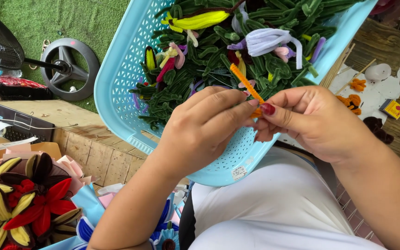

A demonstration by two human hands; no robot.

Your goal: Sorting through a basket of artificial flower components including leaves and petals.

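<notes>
Both hands, left hand [207, 127] and right hand [311, 122], pinch orange fuzzy pipe-cleaner stem [246, 83] closed-fingered; twisting step, likely; next wants firm counter-turn at the pinch.

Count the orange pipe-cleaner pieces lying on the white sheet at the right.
3: one near the sheet's top, two just below, side by side. The right hand may hide more.

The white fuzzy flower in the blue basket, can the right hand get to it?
Probably yes. The white fuzzy flower lies on top of the pile, uncovered, just beyond the right hand. But that hand is pinching an orange pipe cleaner.
</notes>
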